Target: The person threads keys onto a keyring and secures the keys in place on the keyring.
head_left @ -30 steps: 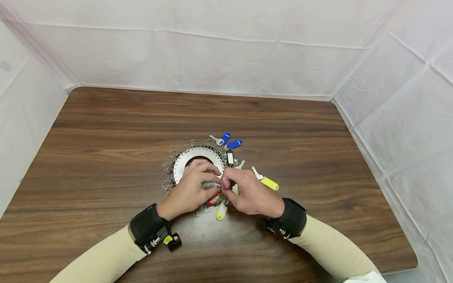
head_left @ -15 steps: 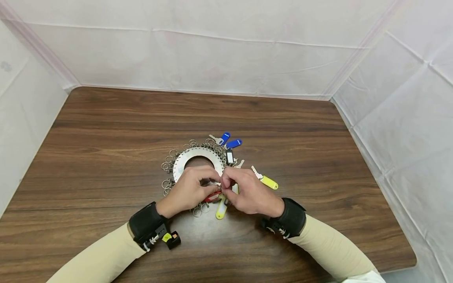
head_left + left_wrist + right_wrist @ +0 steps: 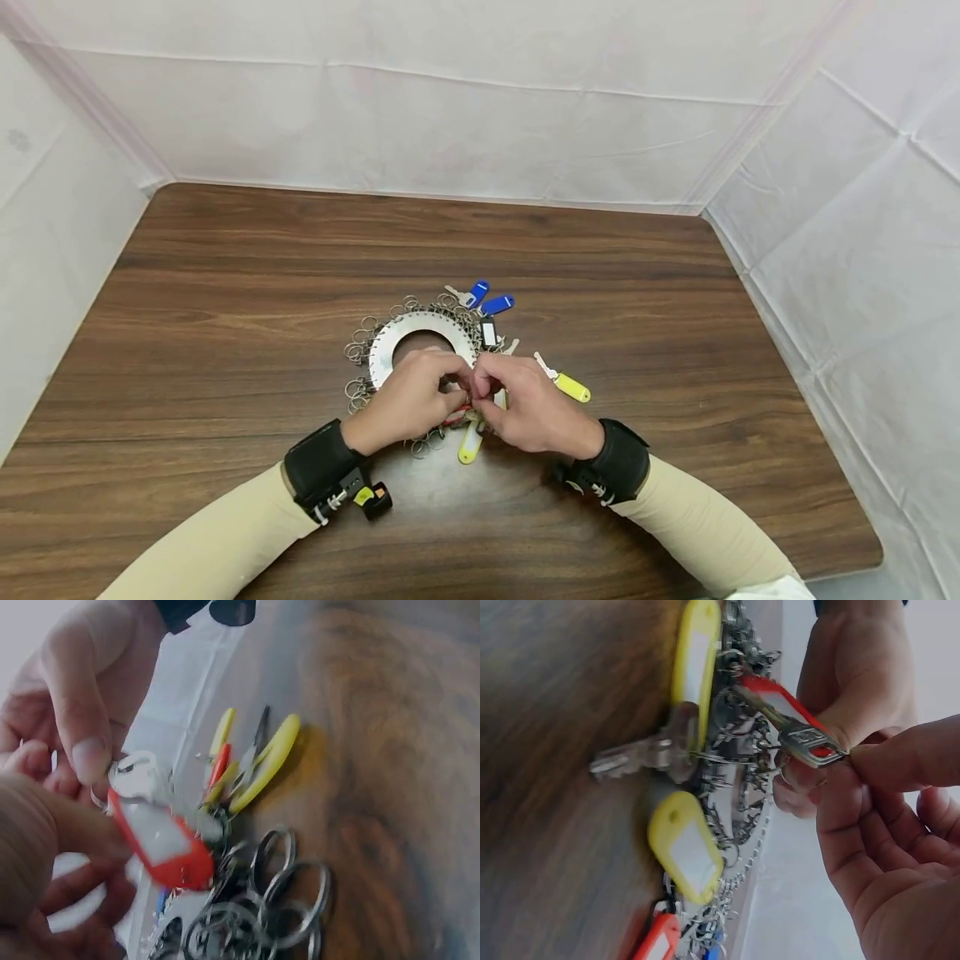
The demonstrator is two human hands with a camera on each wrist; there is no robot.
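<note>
A dark wooden table [image 3: 225, 275] carries a metal key ring disc [image 3: 390, 337] with coloured tags [image 3: 572, 387].

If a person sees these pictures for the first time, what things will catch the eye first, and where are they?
Two hands meet in the middle of the wooden table: the left hand and the right hand together pinch a red key tag and a silver key. Just behind them lies a metal disc fringed with many key rings. Bright tags spread around it, blue tags at the far side and a yellow tag to the right.
</note>
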